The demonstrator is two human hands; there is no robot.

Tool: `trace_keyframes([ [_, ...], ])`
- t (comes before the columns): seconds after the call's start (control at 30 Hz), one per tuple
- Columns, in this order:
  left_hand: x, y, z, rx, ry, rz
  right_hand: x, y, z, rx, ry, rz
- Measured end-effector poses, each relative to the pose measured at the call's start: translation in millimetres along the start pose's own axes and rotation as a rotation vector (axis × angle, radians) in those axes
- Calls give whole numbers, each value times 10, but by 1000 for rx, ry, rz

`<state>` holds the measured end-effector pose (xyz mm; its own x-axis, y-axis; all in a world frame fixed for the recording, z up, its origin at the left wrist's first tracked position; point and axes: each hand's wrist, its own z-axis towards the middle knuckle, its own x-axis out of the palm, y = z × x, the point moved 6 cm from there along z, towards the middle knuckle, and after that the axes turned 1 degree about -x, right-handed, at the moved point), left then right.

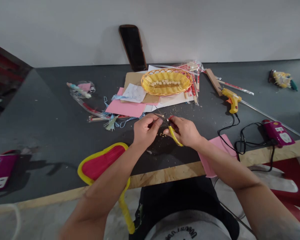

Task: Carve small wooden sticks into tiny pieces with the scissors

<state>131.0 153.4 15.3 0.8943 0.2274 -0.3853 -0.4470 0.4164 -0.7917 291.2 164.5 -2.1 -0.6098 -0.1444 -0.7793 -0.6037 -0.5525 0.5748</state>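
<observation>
Over the near side of the table [52,130] now: scissors [175,136], gripped in the right hand [188,131] by the yellow handles, slanting lengthwise away and leftward from that grip. Meeting the left hand [146,130] beside the blades, closed in a pinch, on what, impossible to tell.

"Where does the view look from?"
"The wearer's head — one camera, facing forward and down over the worktable [47,116]."
"How near?"
"Close — the shirt [180,223] shows at six o'clock, left hand [145,129] and right hand [186,131] near the dial's centre, the wall [190,33] at twelve."
</observation>
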Motion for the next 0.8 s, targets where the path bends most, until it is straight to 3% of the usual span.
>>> trace_keyframes([
  [0.23, 34, 105, -8, -66, 39, 8, -35, -85, 35, -70, -60, -126],
  [0.53, -99, 215, 72, -92, -52, 121, -147, -351, 91, 79, -77, -317],
  [0.8, -89, 192, 67, -24, -62, 181, -187, -544, 107, 148, 104, -552],
])
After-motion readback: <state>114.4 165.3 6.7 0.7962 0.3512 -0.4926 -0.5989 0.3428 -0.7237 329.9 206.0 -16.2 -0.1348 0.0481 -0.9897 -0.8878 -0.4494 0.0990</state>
